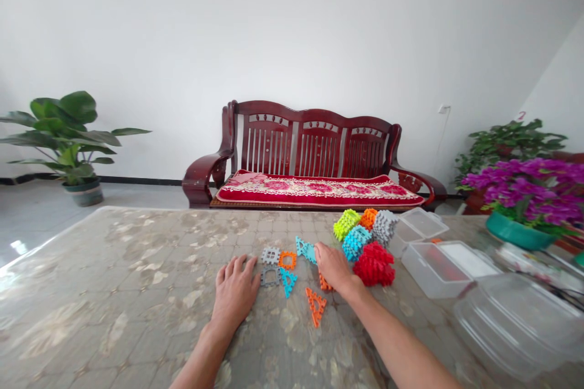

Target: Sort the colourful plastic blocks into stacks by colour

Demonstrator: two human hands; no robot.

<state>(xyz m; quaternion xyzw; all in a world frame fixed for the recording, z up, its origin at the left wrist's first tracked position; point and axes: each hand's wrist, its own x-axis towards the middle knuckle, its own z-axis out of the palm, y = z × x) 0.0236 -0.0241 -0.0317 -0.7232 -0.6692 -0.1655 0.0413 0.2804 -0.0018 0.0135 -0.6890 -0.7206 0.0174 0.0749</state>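
Observation:
My left hand (238,287) lies on the table with its fingers stretched out, beside a small group of flat, toothed plastic building pieces. In that group are a light grey square (271,255), an orange square frame (287,260), a darker grey square frame (271,276) and a blue triangle (288,281). My right hand (335,267) is curled, its fingertips on a light blue building piece (305,249); they are partly hidden. Under that hand an orange piece (325,282) is half covered. Nearer me lies an orange triangle (316,306).
Right of my right hand sit stacked pieces: red (374,264), blue (356,243), green (347,225), orange (368,218) and grey (384,227). Beyond are an open clear plastic box (433,282), a large clear lid (520,322) and a flower bowl (520,230). A wooden bench (319,118) stands behind the table.

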